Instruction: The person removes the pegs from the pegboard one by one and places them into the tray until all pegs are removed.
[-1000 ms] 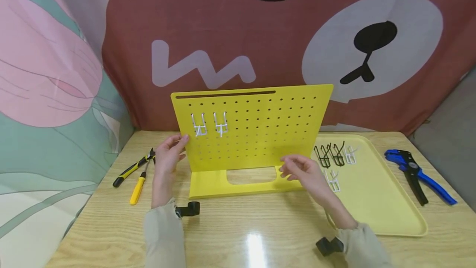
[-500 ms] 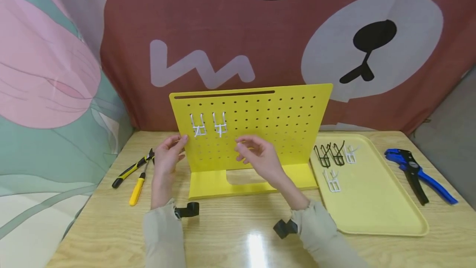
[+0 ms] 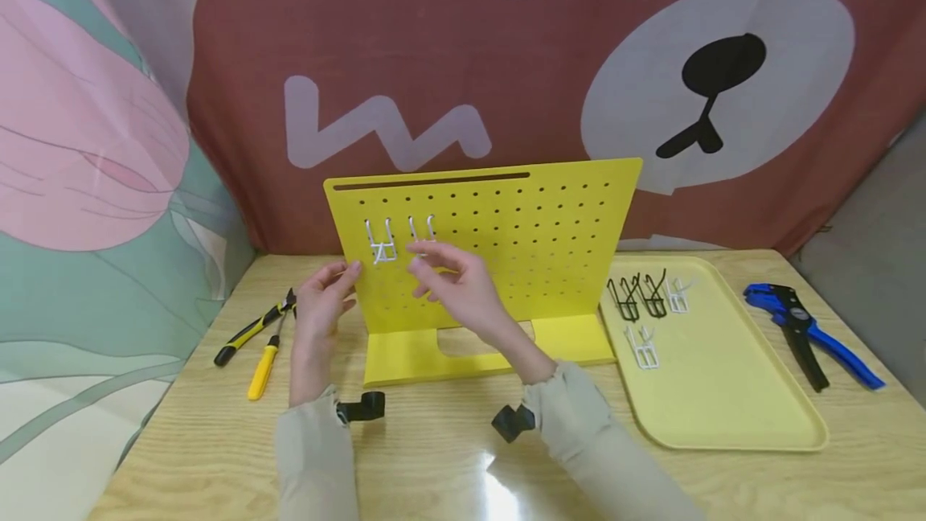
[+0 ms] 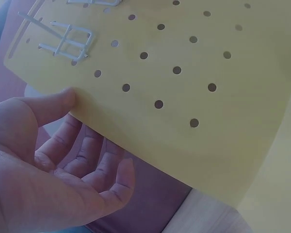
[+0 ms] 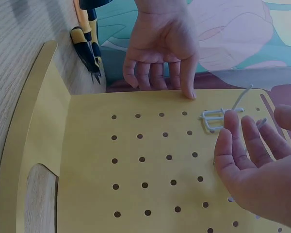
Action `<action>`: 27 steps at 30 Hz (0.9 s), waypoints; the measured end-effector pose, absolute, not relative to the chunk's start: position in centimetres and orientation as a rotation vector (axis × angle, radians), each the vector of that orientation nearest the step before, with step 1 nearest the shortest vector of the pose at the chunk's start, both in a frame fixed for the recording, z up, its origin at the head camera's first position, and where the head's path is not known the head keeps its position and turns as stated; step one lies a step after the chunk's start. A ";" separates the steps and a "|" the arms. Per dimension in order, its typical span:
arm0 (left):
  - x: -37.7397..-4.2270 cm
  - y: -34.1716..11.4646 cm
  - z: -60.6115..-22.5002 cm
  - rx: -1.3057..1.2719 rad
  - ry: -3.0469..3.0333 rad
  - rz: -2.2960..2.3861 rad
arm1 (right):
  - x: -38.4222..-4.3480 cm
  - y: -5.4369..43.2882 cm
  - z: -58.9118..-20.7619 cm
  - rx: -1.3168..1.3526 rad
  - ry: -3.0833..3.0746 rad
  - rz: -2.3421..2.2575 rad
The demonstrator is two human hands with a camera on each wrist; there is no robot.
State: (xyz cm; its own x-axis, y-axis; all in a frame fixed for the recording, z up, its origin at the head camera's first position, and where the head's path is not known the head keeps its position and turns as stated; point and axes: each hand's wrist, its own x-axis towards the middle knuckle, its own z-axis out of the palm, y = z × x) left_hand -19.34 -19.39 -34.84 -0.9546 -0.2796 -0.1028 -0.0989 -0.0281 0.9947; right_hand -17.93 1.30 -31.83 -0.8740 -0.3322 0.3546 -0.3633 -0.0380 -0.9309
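A yellow pegboard (image 3: pixel 557 264) stands upright on its base on the wooden table. My left hand (image 3: pixel 321 296) grips its left edge, thumb on the front face and fingers behind, as the left wrist view shows. Two white wire hooks hang side by side on the upper left of the board: the outer hook (image 3: pixel 383 246) is in plain sight, while the inner hook (image 3: pixel 431 225) is partly covered by my right hand (image 3: pixel 463 288). Thumb and fingers of that hand are apart and loosely bent around the inner hook's front. In the right wrist view, a white prong tip (image 5: pixel 262 123) shows between them.
To the right, a pale yellow tray (image 3: pixel 723 400) bears two black wire hooks (image 3: pixel 628 301) and two white hooks (image 3: pixel 644 350). Beyond it lies a blue-and-black wire stripper (image 3: pixel 799 320). Yellow-and-black pliers (image 3: pixel 249 334) and a yellow-handled screwdriver (image 3: pixel 262 370) lie left of the board.
My right hand has moved left and up, from the board's lower right side to the inner white hook. My left hand keeps its grip on the board's edge.
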 end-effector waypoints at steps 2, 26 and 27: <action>-19.3 -19.4 -34.8 0.405 -2.100 -2.127 | -18.1 1.2 -31.9 0.740 -2.183 2.099; -19.6 -19.4 -35.3 0.405 -2.046 -2.112 | -18.4 1.0 -31.9 0.636 -2.155 2.098; -19.6 -19.4 -35.3 0.405 -2.049 -2.109 | -18.4 1.0 -31.9 0.634 -2.156 2.095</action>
